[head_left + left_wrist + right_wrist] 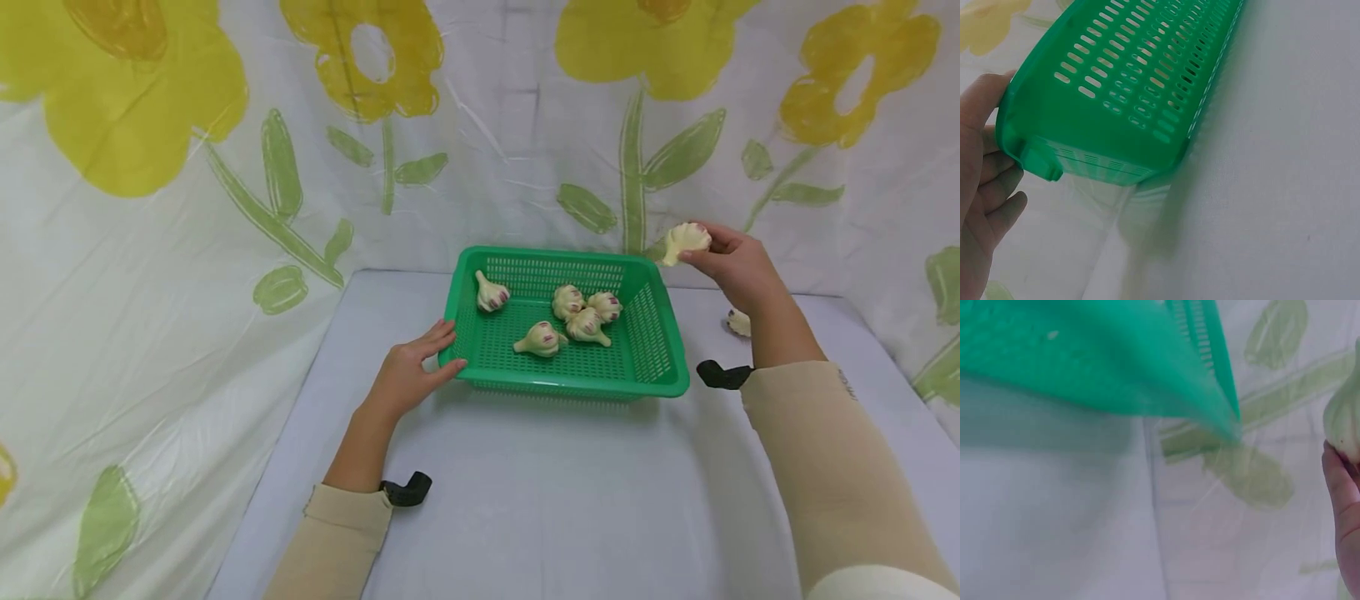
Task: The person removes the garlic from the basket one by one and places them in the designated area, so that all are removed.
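Left hand (408, 372) clamps the basket (566, 386) at nine o'clock; at two, right hand (737, 265) pinches garlic (686, 242) between thumb and fingers.

I count seven garlic bulbs (567, 302) in all. Five are in one green basket (555, 386): one bulb (492, 295) toward its ten o'clock, a cluster of three toward two, and one more (542, 340) toward eight. The sixth bulb (686, 242) is with my right hand (738, 265) at the basket's two o'clock; the seventh (739, 322) lies at three on the single worktop (570, 492). With my left hand (408, 368), between eight and nine, that makes two hands. I have two beige sleeves (840, 450) and two black wrist pieces (406, 490), at roughly half past seven and half past three. Four large yellow flowers (660, 50) span ten to two.
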The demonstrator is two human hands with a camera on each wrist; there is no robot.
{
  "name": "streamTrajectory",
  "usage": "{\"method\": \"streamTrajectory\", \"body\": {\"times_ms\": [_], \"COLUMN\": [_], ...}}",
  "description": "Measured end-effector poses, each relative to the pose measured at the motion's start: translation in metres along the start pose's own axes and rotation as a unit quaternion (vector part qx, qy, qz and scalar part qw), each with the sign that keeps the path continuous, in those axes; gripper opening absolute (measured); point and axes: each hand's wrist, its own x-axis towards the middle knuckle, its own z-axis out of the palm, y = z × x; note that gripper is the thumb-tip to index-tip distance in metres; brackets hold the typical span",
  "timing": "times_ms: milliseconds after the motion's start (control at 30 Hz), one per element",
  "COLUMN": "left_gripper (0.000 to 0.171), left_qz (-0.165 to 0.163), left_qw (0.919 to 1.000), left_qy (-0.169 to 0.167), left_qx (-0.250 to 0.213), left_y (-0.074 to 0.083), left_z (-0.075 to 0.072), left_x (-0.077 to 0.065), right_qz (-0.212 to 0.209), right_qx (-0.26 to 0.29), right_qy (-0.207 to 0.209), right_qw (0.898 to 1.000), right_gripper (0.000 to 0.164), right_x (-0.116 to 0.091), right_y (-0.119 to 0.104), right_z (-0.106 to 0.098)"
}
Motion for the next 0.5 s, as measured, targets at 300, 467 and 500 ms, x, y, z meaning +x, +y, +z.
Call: {"method": "streamTrajectory", "body": {"times_ms": [300,467,500], "left_gripper": [0.056,0.056,0.056], "left_qz": [0.0,0.0,-0.001], "left_qw": [1.0,1.0,1.0], "left_qy": [0.003,0.004,0.003], "left_qx": [0.002,-0.001,-0.001], "left_y": [0.0,0.0,0.0], "left_z": [-0.001,-0.002,-0.002], "left_x": [0.0,0.002,0.002], "right_qz": [0.054,0.048,0.045], "right_qx": [0.042,0.173,0.202], "right_qy": [0.064,0.101,0.109], "right_qw": [0.996,0.979,0.972], "right_gripper": [0.079,0.072,0.071], "right_x": [-0.019,-0.031,-0.033], "right_y": [0.028,0.047,0.051], "right_z": [-0.042,-0.065,-0.07]}}
